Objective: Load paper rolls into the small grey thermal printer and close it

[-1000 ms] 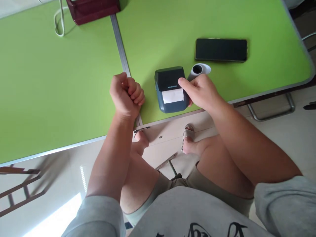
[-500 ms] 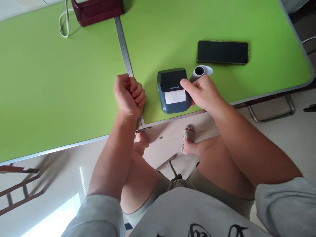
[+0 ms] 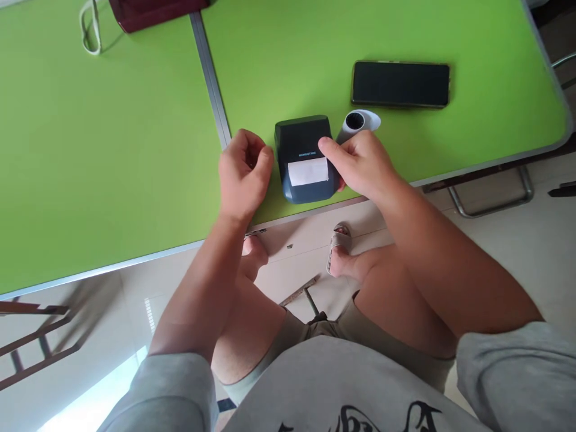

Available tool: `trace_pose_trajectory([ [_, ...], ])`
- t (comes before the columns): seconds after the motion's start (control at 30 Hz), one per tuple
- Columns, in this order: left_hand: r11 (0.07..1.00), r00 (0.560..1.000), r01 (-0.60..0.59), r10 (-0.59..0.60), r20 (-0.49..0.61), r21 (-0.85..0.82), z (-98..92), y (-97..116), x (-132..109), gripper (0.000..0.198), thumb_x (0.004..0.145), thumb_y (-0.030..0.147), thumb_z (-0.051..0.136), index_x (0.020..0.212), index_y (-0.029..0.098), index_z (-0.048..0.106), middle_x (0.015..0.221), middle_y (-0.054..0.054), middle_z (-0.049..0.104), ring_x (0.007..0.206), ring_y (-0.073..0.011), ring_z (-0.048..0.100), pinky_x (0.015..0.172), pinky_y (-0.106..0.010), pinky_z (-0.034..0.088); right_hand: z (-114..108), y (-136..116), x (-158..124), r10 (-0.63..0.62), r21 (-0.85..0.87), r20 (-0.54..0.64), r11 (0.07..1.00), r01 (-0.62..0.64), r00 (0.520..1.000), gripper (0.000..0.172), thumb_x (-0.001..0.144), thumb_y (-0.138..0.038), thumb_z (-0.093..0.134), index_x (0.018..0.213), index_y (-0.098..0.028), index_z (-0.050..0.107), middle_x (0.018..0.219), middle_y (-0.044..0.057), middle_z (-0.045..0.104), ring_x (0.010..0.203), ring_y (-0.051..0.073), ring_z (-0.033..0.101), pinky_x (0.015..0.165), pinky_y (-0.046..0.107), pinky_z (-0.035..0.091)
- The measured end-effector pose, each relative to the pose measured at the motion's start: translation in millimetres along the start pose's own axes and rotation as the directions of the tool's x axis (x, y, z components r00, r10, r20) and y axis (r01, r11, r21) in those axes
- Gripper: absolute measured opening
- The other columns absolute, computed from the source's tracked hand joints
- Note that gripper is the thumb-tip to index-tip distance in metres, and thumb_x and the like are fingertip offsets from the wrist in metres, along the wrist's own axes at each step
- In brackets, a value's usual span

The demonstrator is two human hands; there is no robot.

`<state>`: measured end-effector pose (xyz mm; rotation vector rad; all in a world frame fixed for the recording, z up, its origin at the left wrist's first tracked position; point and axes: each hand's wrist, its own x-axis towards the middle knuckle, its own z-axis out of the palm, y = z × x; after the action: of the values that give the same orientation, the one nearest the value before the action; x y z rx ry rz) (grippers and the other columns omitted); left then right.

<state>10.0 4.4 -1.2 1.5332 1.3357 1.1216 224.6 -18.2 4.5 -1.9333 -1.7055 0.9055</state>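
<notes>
Holding: the right hand (image 3: 362,165) is clamped on the right edge of the printer (image 3: 302,137), its thumb on the lid, its other fingers mostly hidden at the side.
Left hand: loosely curled (image 3: 243,177) just beside the printer's left edge, palm side turned inward; I cannot tell whether anything is inside it.
Printer: near the middle of the frame, close to the tabletop's front edge, with a dark lid, a blue lower body and small pale lettering.
Paper: a white strip (image 3: 308,172) on the printer's front, just below the lid.
Roll: white (image 3: 345,132) with a dark hollow end, right of the printer and partly behind the right hand.
Phone: dark screen (image 3: 400,84), lying flat at the upper right of the frame, near the roll.
Tabletop: green (image 3: 112,162), across the upper half, divided by a grey bar (image 3: 209,78) left of centre.
Box: maroon (image 3: 155,15), at the upper left, cut off by the top edge, with a white cord (image 3: 96,30) to its left.
Sandal: worn on a foot (image 3: 339,242), below the printer in the frame.
</notes>
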Motion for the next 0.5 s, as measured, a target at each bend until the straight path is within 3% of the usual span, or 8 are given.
trace_pose_trajectory([
  [0.03,0.994,0.997,-0.063,0.06,0.039,0.084,-3.2,-0.3,-2.3,0.015,0.09,0.038,0.066,0.086,0.026,0.059,0.08,0.0,0.06,0.077,-0.0168,0.06,0.067,-0.029,0.048,-0.5,-0.3,-0.2,-0.005,0.005,0.001,1.0,0.005,1.0,0.079,0.1,-0.08,0.037,0.065,-0.015,0.066,0.061,0.006,0.064,0.063,0.017,0.071,0.069,0.036,0.06],
  [0.1,0.954,0.972,-0.196,0.159,0.173,0.225,-10.7,-0.2,-7.7,0.029,0.093,0.048,0.063,0.108,0.023,0.066,0.112,-0.009,0.069,0.105,-0.024,0.067,0.089,-0.036,0.054,-1.3,-0.4,-0.3,-0.018,0.024,-0.001,1.0,0.019,1.0,0.079,0.1,-0.079,0.038,0.062,-0.015,0.065,0.055,0.004,0.059,0.063,0.016,0.071,0.07,0.035,0.06],
  [0.17,0.908,0.933,-0.288,0.196,0.301,0.303,-17.0,0.4,-14.2,0.052,0.098,0.059,0.054,0.129,0.019,0.064,0.132,-0.016,0.066,0.121,-0.0293,0.065,0.104,-0.042,0.053,-1.4,0.7,0.0,-0.035,0.045,-0.004,0.998,0.035,0.999,0.078,0.1,-0.079,0.04,0.061,-0.016,0.063,0.051,0.002,0.055,0.061,0.016,0.07,0.07,0.035,0.06],
  [0.27,0.853,0.881,-0.361,0.178,0.439,0.376,-20.9,-0.5,-24.8,0.083,0.097,0.074,0.046,0.153,0.013,0.048,0.151,-0.021,0.057,0.138,-0.0345,0.058,0.115,-0.047,0.05,-0.4,4.3,0.5,-0.072,0.076,-0.018,0.994,0.073,0.997,0.075,0.099,-0.078,0.041,0.065,-0.016,0.066,0.051,0.002,0.055,0.062,0.016,0.069,0.07,0.035,0.061],
  [0.37,0.793,0.862,-0.388,0.132,0.489,0.469,-19.4,-5.5,-32.3,0.105,0.089,0.087,0.047,0.164,0.014,0.033,0.163,-0.022,0.047,0.15,-0.0377,0.048,0.122,-0.052,0.044,0.9,7.7,0.1,-0.114,0.102,-0.035,0.988,0.117,0.993,0.076,0.098,-0.08,0.04,0.068,-0.017,0.067,0.049,0.001,0.055,0.058,0.016,0.068,0.066,0.034,0.06],
  [0.5,0.736,0.875,-0.393,0.115,0.471,0.551,-14.9,-12.8,-35.1,0.118,0.079,0.092,0.057,0.166,0.016,0.029,0.166,-0.02,0.044,0.152,-0.0385,0.046,0.126,-0.052,0.042,0.9,7.9,-2.0,-0.124,0.108,-0.049,0.986,0.128,0.991,0.075,0.098,-0.081,0.039,0.066,-0.018,0.065,0.046,0.0,0.052,0.053,0.014,0.064,0.061,0.032,0.058],
])
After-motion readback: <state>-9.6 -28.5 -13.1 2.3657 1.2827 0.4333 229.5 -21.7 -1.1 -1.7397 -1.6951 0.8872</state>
